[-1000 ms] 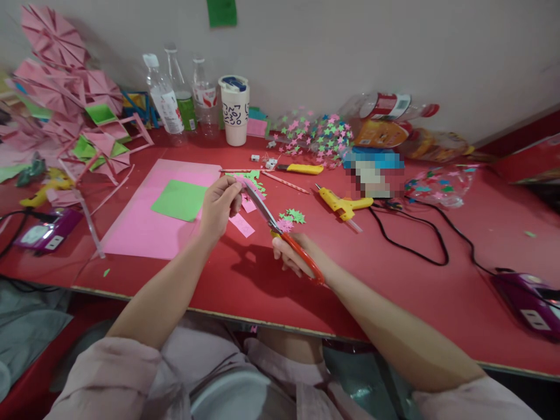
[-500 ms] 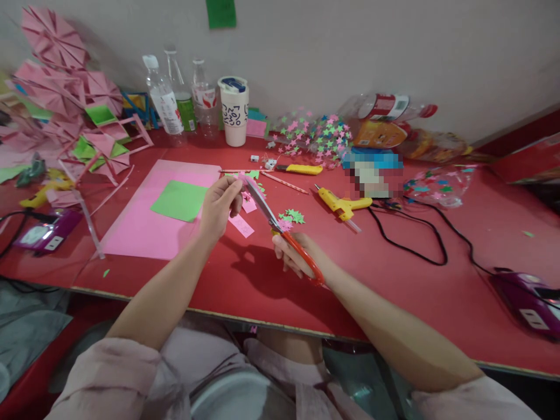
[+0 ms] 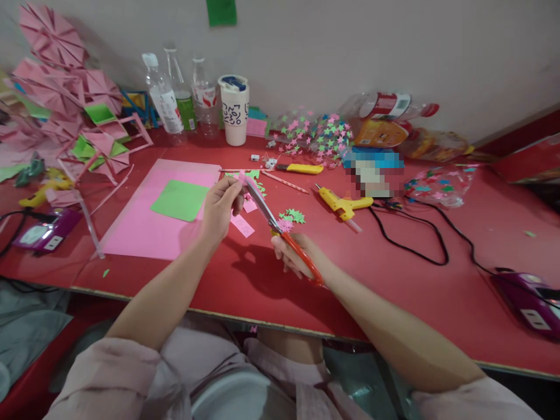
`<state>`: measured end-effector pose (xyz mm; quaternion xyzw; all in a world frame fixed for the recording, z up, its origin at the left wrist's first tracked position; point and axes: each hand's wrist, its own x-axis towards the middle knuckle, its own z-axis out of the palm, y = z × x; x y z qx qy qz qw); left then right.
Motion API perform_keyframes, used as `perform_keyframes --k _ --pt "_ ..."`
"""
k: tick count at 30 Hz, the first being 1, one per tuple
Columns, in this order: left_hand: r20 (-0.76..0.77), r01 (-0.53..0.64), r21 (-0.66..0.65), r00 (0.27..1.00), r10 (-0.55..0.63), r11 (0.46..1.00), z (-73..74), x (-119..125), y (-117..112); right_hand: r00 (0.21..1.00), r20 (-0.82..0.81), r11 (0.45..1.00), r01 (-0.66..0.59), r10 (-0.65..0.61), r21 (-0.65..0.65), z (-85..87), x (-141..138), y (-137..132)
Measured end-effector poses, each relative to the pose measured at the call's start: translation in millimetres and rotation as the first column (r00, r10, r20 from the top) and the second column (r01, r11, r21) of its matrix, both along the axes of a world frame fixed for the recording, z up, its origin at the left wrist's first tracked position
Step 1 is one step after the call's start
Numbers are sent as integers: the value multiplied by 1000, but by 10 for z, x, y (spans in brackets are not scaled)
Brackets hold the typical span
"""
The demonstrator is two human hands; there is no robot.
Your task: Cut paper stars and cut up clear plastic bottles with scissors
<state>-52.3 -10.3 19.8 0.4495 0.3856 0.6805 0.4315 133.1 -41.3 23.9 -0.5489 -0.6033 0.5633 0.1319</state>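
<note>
Between the fingertips of my left hand is a small piece of pink paper. My right hand is closed around the red handles of a pair of scissors. Their blades point up and left, with the tips at the pink piece. Below the blades lie a pink paper strip and green paper scraps. Close to the scissors' pivot are small piles of green paper stars and pink paper stars. To the left, a green square sheet rests on a larger pink sheet.
A yellow glue gun with a black cord lies right of the stars, and a yellow cutter knife behind them. Bottles and a white cup stand along the wall. Pink folded-paper models fill the left back.
Almost nothing differs. Both hands, the scissors and the pink piece stay in nearly the same place; the view has shifted very slightly.
</note>
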Motion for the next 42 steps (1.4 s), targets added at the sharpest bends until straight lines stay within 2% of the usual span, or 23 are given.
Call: perform_keyframes --k 6,19,28,42 --pt "-17 -33 -16 999 32 999 1 -12 12 999 -23 999 -21 22 30 33 6 -16" --pt "-13 -4 -10 1000 4 1000 -16 -38 23 1000 -19 998 -22 24 67 52 8 -41" --pt "2 -13 -24 1000 13 1000 5 -32 20 1000 9 1000 -22 22 -4 48 4 3" --pt "16 -25 -24 1000 25 999 59 -83 30 998 -22 998 -54 54 -17 3 30 45"
